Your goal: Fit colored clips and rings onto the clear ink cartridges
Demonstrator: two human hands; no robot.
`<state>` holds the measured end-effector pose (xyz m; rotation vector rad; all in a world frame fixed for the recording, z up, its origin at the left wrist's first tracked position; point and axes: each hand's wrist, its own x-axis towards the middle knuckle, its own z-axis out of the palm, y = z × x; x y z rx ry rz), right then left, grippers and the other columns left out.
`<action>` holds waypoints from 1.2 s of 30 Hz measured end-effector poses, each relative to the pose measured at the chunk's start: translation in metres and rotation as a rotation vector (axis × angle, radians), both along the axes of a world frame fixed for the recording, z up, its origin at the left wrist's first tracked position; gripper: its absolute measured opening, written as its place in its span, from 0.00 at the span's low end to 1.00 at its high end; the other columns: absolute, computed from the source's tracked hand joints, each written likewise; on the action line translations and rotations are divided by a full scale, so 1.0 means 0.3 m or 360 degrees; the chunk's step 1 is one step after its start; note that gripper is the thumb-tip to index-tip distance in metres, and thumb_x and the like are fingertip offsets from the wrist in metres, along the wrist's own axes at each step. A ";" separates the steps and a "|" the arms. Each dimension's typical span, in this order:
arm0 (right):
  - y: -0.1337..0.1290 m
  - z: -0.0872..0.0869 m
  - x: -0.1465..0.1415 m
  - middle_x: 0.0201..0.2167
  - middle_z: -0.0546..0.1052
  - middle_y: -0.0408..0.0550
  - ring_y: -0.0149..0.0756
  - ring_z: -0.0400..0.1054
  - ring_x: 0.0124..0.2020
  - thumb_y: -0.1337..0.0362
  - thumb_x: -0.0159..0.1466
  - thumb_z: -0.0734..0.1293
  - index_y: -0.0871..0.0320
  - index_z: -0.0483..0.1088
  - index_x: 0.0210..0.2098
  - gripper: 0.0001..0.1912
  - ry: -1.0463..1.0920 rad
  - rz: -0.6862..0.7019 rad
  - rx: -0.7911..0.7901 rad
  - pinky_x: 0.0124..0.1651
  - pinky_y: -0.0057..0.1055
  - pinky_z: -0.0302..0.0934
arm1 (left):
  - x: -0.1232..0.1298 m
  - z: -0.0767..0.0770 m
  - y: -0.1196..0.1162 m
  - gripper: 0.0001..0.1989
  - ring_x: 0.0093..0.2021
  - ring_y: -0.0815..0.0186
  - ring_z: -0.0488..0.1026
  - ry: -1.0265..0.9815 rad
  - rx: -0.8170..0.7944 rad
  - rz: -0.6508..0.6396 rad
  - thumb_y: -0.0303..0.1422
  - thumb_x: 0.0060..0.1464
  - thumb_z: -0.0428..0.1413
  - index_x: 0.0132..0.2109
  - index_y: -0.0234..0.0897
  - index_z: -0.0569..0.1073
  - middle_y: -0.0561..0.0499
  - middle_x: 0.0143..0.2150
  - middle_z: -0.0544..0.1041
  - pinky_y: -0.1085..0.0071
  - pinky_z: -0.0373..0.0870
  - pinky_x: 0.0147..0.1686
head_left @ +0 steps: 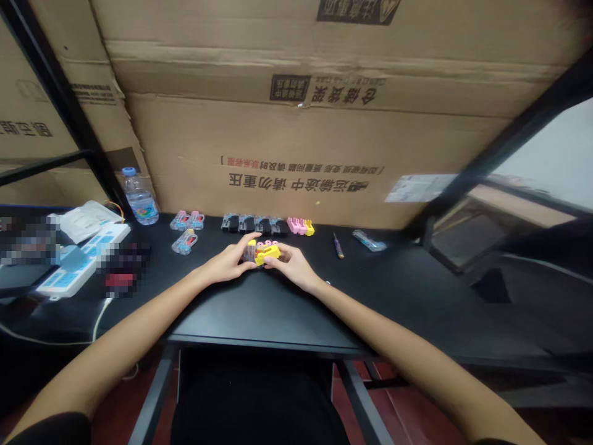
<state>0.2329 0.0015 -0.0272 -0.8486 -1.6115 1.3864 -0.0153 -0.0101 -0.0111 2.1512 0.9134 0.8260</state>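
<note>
Our left hand [226, 263] and right hand [291, 267] pinch a yellow and pink plastic part [265, 253] between fingertips [280, 247], its long axis lying sideways, near the far edge of the desk [407, 290].

And along the back of the black desk [407, 290] there's a wall of big cardboard boxes [296, 142], printed lettering running upside down, a paper label [419, 188] stuck on the right! Over on the left, a water bottle [139, 198] with a blue cap stands right against the cardboard, a white packet [88, 221] just beside it, then a white power strip [83, 259] lying at an angle, its white cable [99, 318] dropping off the desk edge. A blurred dark object [125, 269] sits next to the strip. To the right, a small screwdriver [338, 246] lies near a clear plastic packet [369, 240]!
</note>
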 end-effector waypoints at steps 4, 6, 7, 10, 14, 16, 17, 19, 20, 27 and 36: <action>-0.002 0.002 -0.002 0.48 0.84 0.51 0.46 0.80 0.48 0.52 0.58 0.81 0.56 0.80 0.48 0.23 0.0038 -0.0014 -0.0030 0.54 0.47 0.78 | 0.006 -0.011 0.004 0.42 0.48 0.53 0.83 -0.0175 -0.0081 -0.0021 0.35 0.61 0.65 0.76 0.42 0.55 0.43 0.50 0.82 0.52 0.78 0.55; -0.002 0.005 -0.002 0.48 0.84 0.51 0.46 0.80 0.49 0.51 0.58 0.81 0.56 0.80 0.48 0.23 0.0066 -0.0030 -0.0062 0.55 0.48 0.78 | 0.013 -0.021 0.009 0.42 0.51 0.52 0.83 -0.0295 -0.0144 -0.0018 0.36 0.60 0.66 0.75 0.44 0.55 0.41 0.54 0.81 0.51 0.79 0.55; -0.002 0.007 -0.001 0.49 0.84 0.51 0.46 0.80 0.49 0.51 0.59 0.81 0.56 0.79 0.48 0.23 0.0088 -0.0044 -0.0078 0.55 0.48 0.78 | 0.016 -0.026 0.012 0.42 0.52 0.52 0.83 -0.0358 -0.0179 -0.0007 0.36 0.60 0.66 0.75 0.45 0.55 0.40 0.57 0.80 0.51 0.79 0.55; 0.000 0.005 -0.001 0.48 0.83 0.51 0.45 0.80 0.49 0.51 0.60 0.80 0.55 0.76 0.50 0.25 0.0166 -0.0085 -0.0099 0.54 0.48 0.78 | 0.020 -0.040 0.025 0.41 0.54 0.52 0.83 -0.0493 -0.0262 0.0100 0.38 0.60 0.67 0.73 0.45 0.56 0.38 0.59 0.79 0.51 0.80 0.55; 0.001 -0.010 -0.003 0.50 0.81 0.49 0.42 0.80 0.46 0.51 0.61 0.79 0.51 0.70 0.54 0.27 0.0167 -0.0124 0.0030 0.49 0.44 0.79 | 0.010 -0.051 0.044 0.37 0.52 0.52 0.83 -0.0510 -0.0246 0.0264 0.39 0.61 0.66 0.71 0.40 0.60 0.39 0.55 0.82 0.50 0.80 0.55; 0.000 -0.016 -0.006 0.53 0.79 0.50 0.41 0.80 0.44 0.49 0.62 0.78 0.52 0.70 0.51 0.25 0.0099 -0.0111 0.0120 0.47 0.41 0.79 | 0.007 -0.050 0.047 0.34 0.53 0.51 0.83 -0.0499 -0.0195 0.0296 0.40 0.60 0.66 0.69 0.37 0.65 0.38 0.56 0.82 0.49 0.79 0.58; -0.001 -0.018 -0.006 0.54 0.78 0.51 0.41 0.80 0.44 0.48 0.63 0.78 0.52 0.71 0.49 0.23 0.0053 -0.0092 0.0151 0.46 0.41 0.79 | 0.007 -0.047 0.047 0.32 0.54 0.51 0.83 -0.0492 -0.0167 0.0293 0.40 0.61 0.66 0.67 0.37 0.67 0.37 0.58 0.81 0.48 0.78 0.59; 0.000 -0.019 -0.007 0.54 0.78 0.52 0.40 0.80 0.42 0.46 0.65 0.75 0.54 0.73 0.47 0.21 -0.0035 -0.0054 0.0195 0.47 0.41 0.78 | 0.009 -0.039 0.043 0.28 0.56 0.49 0.83 -0.0468 -0.0119 0.0256 0.41 0.62 0.65 0.65 0.35 0.71 0.37 0.61 0.80 0.48 0.77 0.61; 0.001 -0.018 -0.007 0.53 0.78 0.52 0.40 0.80 0.41 0.45 0.66 0.74 0.54 0.74 0.46 0.21 -0.0067 -0.0044 0.0215 0.47 0.42 0.78 | 0.010 -0.035 0.040 0.27 0.57 0.49 0.82 -0.0445 -0.0099 0.0239 0.41 0.62 0.64 0.64 0.35 0.72 0.37 0.61 0.80 0.48 0.77 0.62; 0.017 -0.021 0.001 0.42 0.80 0.49 0.39 0.78 0.37 0.42 0.67 0.72 0.55 0.76 0.45 0.22 -0.0168 0.0006 0.0316 0.46 0.42 0.78 | 0.003 -0.023 0.031 0.26 0.58 0.48 0.80 -0.0253 0.0057 0.0251 0.40 0.64 0.61 0.64 0.34 0.74 0.36 0.63 0.79 0.51 0.81 0.55; 0.027 -0.005 0.020 0.43 0.79 0.49 0.39 0.77 0.39 0.44 0.68 0.72 0.55 0.77 0.46 0.21 -0.0154 0.0111 0.0280 0.47 0.42 0.77 | -0.026 -0.029 0.056 0.25 0.60 0.50 0.78 -0.0173 0.0058 0.0032 0.38 0.69 0.56 0.68 0.35 0.67 0.36 0.64 0.76 0.50 0.75 0.62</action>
